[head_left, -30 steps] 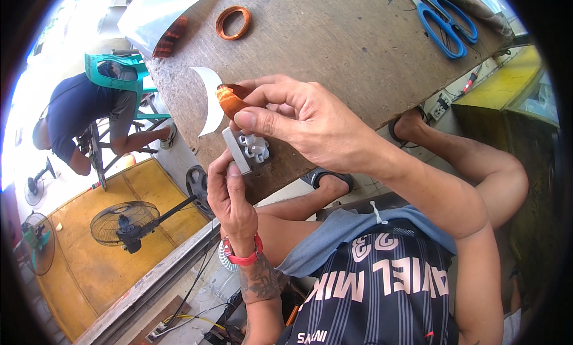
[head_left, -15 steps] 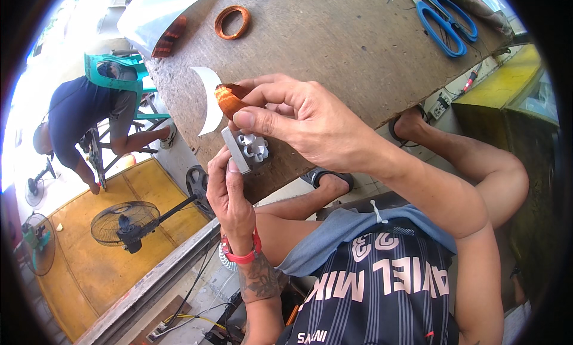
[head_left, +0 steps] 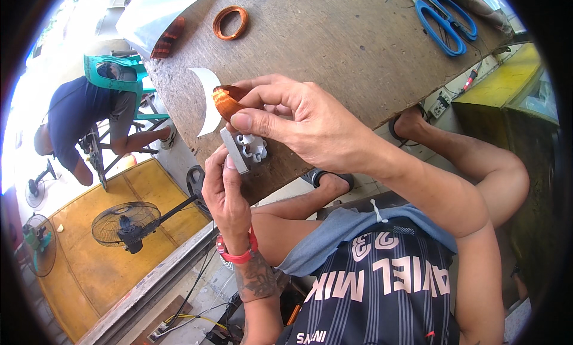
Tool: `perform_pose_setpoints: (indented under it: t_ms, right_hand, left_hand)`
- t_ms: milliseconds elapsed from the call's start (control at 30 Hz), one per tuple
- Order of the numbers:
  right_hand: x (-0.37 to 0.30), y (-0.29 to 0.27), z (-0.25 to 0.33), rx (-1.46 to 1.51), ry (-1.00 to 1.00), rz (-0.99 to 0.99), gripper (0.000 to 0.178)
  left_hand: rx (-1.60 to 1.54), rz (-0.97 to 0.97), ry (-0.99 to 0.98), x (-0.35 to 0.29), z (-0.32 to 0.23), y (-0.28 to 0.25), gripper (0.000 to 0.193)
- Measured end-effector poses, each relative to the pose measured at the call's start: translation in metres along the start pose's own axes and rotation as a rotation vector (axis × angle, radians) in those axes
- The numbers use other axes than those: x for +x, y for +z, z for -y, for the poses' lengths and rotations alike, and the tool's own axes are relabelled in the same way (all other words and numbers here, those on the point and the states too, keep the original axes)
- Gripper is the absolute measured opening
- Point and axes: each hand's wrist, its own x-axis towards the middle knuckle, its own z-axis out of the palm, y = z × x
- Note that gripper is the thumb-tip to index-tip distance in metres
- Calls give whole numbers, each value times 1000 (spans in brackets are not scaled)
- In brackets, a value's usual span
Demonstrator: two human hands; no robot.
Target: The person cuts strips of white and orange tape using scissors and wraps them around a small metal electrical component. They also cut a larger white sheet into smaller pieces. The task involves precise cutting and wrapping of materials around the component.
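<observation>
The left hand (head_left: 224, 187) is partly curled, its thumb and fingers gripping a grey metal block (head_left: 234, 151) with white curled liners on its right side. The right hand (head_left: 292, 112) pinches an orange copper coil (head_left: 225, 105) between thumb and bent fingers, just beyond the block; whether coil and block touch cannot be told. Both pieces are held over the near left part of the wooden tabletop (head_left: 334, 34).

A white paper crescent (head_left: 210, 103) lies just left of the coil. Farther off are a copper wire ring (head_left: 243, 24) and, to its left, a dark-banded copper piece (head_left: 169, 37) beside clear plastic (head_left: 155, 17). Blue-handled scissors (head_left: 455, 30) rest at far right.

Beyond the left edge, another person (head_left: 77, 106) bends forward on a green chair (head_left: 95, 70); a black fan (head_left: 125, 225) stands nearer. The tabletop's near edge passes beneath the right forearm, and a broad stretch of wood separates the right hand from the scissors.
</observation>
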Motion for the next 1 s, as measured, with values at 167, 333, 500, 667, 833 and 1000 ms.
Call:
perform_pose_setpoints:
  t_ms: [167,333,500,667,833,1000]
  right_hand:
    - [-1,0,1,7,-27,13,39]
    - [0,1,-1,5,-23,-8,39]
    - [0,0,1,13,-3,0,39]
    - [-3,-1,3,-25,-39,-5,37]
    - [-3,-1,2,83,-7,0,36]
    - [-5,-1,4,83,29,-17,36]
  left_hand:
    - [-131,75,-142,3,-12,-6,33]
    - [-52,33,-78,2,-10,-5,30]
    - [34,20,-3,-2,-3,-5,31]
    - [45,-20,58,-4,1,-1,31]
    - [55,-21,49,-4,1,-1,31]
    - [25,-49,51,-4,1,2,26]
